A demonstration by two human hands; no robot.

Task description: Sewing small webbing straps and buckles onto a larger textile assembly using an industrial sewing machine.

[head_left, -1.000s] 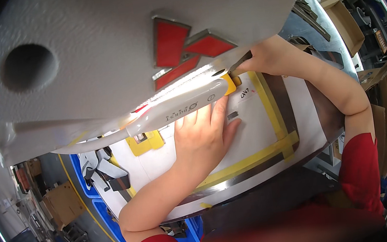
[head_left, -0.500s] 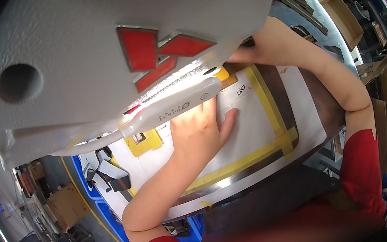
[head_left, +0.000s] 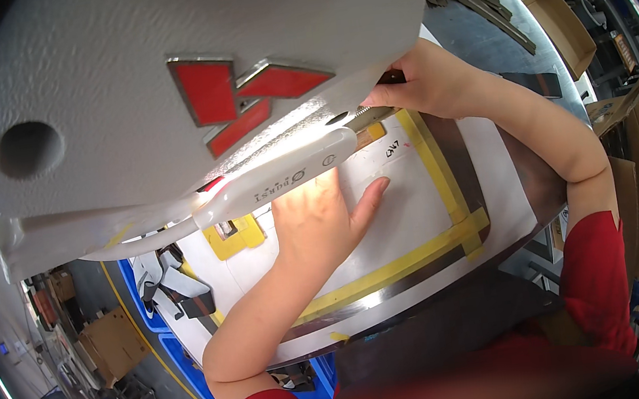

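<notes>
- Bottom of frame: red sleeves and a dark blurred patch, closest to the camera.
- Left hand sat at centre, lying flat with fingers spread on the white sheet; it pressed down and gripped nothing.
- White sheet lay on a shiny metal table, centre right, edged by yellow tape on its right and lower sides.
- Yellow tag was stuck on the sheet just left of the left hand.
- Grey strips were piled at lower left beside blue bins.
- Right hand sat at upper centre right, fingers pinched narrow around a thin dark piece at the sheet's top edge; couldn't tell what the piece was.
- White lamp bar ran across centre left, covering the left hand's fingertips.
- White machine housing with red emblem filled the upper left.
- Cardboard boxes sat at upper right; another sat at lower left on the floor.
</notes>
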